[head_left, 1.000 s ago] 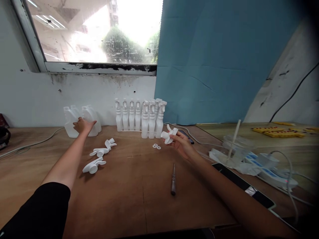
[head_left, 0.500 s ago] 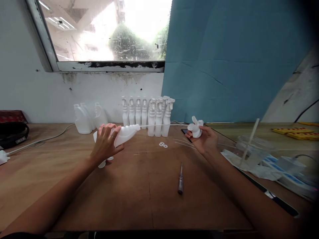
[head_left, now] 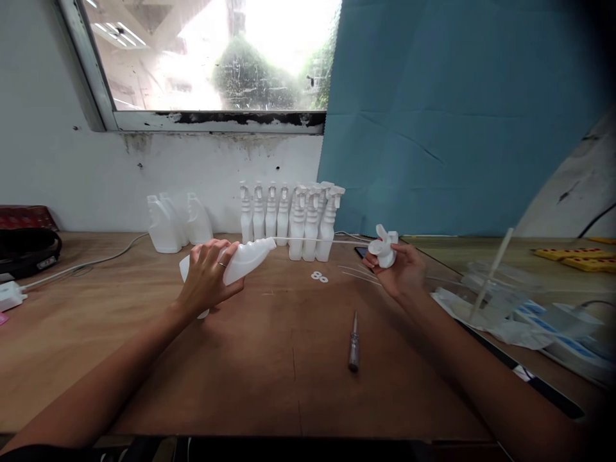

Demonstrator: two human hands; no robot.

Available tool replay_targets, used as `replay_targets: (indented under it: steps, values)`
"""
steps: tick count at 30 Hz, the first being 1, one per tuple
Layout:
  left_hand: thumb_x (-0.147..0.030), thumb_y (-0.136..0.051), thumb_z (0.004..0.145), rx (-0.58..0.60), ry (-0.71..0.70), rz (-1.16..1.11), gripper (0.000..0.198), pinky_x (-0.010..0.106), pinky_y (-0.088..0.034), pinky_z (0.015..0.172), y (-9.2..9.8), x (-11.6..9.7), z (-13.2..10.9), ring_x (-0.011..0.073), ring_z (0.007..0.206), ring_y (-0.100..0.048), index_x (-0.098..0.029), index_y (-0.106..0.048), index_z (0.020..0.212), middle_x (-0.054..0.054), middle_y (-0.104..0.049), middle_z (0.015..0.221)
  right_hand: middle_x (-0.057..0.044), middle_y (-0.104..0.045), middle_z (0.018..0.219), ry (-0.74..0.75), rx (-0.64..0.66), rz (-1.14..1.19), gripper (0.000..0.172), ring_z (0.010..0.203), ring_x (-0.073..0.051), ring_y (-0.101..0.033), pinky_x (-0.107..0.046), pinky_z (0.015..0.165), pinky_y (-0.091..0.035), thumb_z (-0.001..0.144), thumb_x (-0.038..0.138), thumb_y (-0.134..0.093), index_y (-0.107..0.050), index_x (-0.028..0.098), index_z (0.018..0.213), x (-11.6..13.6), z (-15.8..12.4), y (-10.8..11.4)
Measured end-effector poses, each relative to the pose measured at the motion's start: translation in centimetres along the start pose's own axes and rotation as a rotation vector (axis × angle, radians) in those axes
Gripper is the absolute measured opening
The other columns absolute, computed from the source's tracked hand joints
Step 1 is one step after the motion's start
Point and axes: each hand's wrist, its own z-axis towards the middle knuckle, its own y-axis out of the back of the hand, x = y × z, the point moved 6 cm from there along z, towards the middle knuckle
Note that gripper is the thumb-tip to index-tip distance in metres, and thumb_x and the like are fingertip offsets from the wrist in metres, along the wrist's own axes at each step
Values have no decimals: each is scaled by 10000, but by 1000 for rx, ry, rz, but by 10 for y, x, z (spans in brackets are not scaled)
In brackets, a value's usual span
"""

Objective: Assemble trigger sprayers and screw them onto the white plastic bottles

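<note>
Clasping bottle [head_left: 253, 256] in left grip [head_left: 206, 273], pinching sprayer [head_left: 384, 250] in right grip [head_left: 400, 273] at three o'clock; best feed tube [head_left: 344, 242] in straight.

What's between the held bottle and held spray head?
In the head view, a thin white tube runs from spray head to bottle, standing bottles behind.

No readable text, labels, numbers, signs

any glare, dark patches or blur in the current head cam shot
Head view: the window is blown out to white in its upper part; head view: the right-hand corners fall to black; head view: the power strip looks soft; head view: the bottle and spray head show little surface detail.
</note>
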Motion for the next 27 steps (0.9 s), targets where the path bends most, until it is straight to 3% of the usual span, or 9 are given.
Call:
replay_targets:
  steps: [9,12,16,19,23,27]
  values:
    - [-363,-609,789,-13,75,39,596,510,-289,995,-5,8,-3,352,1191,-436,-175,-414,1320,163,-522,1256,-15,-517,719,13,74,-137,163,484,-110,-403,-283,458,-359,672,324,-592,-561,199,771,-5,-2,-3]
    - [-375,-602,798,-7,23,25,595,513,-288,996,-4,6,-2,349,1186,-444,-172,-416,1326,168,-529,1243,-18,-550,742,13,106,-168,149,485,-113,-430,-284,456,-373,692,320,-602,-564,206,779,-4,-3,-7]
    - [-354,-588,806,14,-167,-5,600,517,-287,995,-2,-14,-3,350,1204,-439,-174,-411,1351,162,-548,1231,-14,-620,819,-17,92,-293,182,571,-143,-544,-297,531,-465,724,311,-671,-595,229,867,-13,-9,-14]
    - [-331,-597,787,32,-239,-14,629,530,-293,983,-3,-32,-6,363,1193,-443,-166,-414,1366,163,-559,1228,-25,-667,941,-77,101,-366,279,697,-173,-627,-314,640,-527,727,327,-726,-615,232,964,-34,-19,-24]
    - [-342,-615,765,68,-279,-43,675,549,-281,1000,-6,-52,-10,370,1186,-439,-152,-418,1382,160,-558,1243,-41,-682,1007,-109,285,-451,401,852,-206,-654,-336,759,-534,736,388,-749,-593,228,1068,-65,-38,-49]
    - [-354,-612,775,110,-285,-57,680,565,-260,1023,-9,-59,-13,367,1183,-434,-147,-418,1393,151,-561,1254,-41,-661,1037,-95,374,-504,366,857,-194,-636,-349,806,-510,803,434,-688,-542,235,1075,-74,-52,-65]
